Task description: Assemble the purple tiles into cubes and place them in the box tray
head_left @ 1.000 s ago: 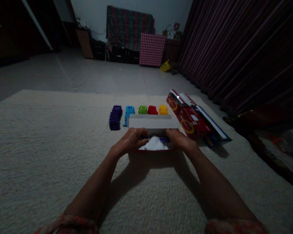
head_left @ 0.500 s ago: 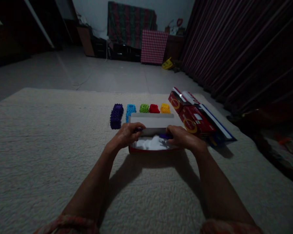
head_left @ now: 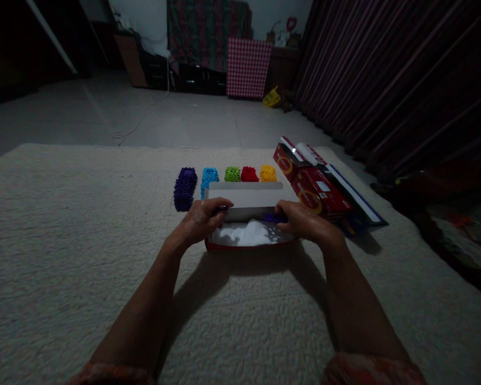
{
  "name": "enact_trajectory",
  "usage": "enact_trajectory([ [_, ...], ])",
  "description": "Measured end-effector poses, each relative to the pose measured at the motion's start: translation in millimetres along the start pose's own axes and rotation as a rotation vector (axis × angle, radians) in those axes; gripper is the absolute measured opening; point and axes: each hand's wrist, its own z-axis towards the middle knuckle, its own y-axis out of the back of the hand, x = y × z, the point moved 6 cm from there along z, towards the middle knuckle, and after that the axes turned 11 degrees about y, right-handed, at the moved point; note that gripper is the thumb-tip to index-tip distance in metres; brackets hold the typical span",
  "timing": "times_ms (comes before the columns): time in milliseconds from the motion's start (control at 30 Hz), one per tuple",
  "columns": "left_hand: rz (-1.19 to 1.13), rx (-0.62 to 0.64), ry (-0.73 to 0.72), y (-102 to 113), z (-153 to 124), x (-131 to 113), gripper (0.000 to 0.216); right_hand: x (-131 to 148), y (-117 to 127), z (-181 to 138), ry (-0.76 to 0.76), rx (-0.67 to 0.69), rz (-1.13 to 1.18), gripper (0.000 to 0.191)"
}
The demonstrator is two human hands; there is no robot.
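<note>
An opened box (head_left: 246,197), white inside with a red outer edge, lies in front of me on the pale mat. Over its left part my left hand (head_left: 203,218) is closed, pinching a small dark purple piece (head_left: 224,208) mostly hidden by the fingers. My right hand (head_left: 302,220), over the right part, pinches a flat purple plastic piece (head_left: 273,218) with a notched edge, whose shadow falls on the white interior. Beyond the box are rows of notched plastic pieces: purple (head_left: 185,189), light blue (head_left: 209,179), green (head_left: 232,174), red (head_left: 249,174) and yellow (head_left: 268,173).
Red cartons (head_left: 318,190) and a blue-edged flat panel (head_left: 356,195) lie right of the box. The textured mat (head_left: 84,240) spreads around, with tiled floor (head_left: 192,120) beyond. A dark pleated curtain (head_left: 369,69) hangs at the right.
The whole view has shifted slightly, with the scene sitting a little higher and further left. Both hands stay over the box, still pinching the purple pieces.
</note>
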Motion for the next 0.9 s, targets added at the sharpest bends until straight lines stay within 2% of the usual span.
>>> enact_trajectory([
  [100, 0.014, -0.009, -0.007, 0, 0, -1, 0.032, -7, 16, -7, -0.054, -0.060, 0.008, 0.020],
  [233, 0.017, -0.029, -0.030, 3, 1, 0, 0.032, -8, 14, -8, -0.067, -0.042, -0.015, 0.017],
  [400, -0.020, -0.050, -0.012, 6, 1, 1, 0.033, 7, 4, -4, 0.030, -0.017, -0.035, 0.017],
  [567, 0.013, -0.021, 0.003, 2, 2, -2, 0.033, 36, 8, -3, 0.117, -0.090, 0.030, 0.017],
  [733, 0.086, 0.045, -0.071, -9, 0, -7, 0.032, 72, -26, 14, 0.236, -0.033, 0.127, 0.021],
  [833, 0.110, 0.139, -0.133, -19, -3, -12, 0.031, 74, -42, 21, 0.266, -0.012, 0.163, 0.025],
  [900, 0.136, 0.181, -0.143, -26, -4, -14, 0.032, 69, -41, 20, 0.272, 0.002, 0.185, 0.028],
])
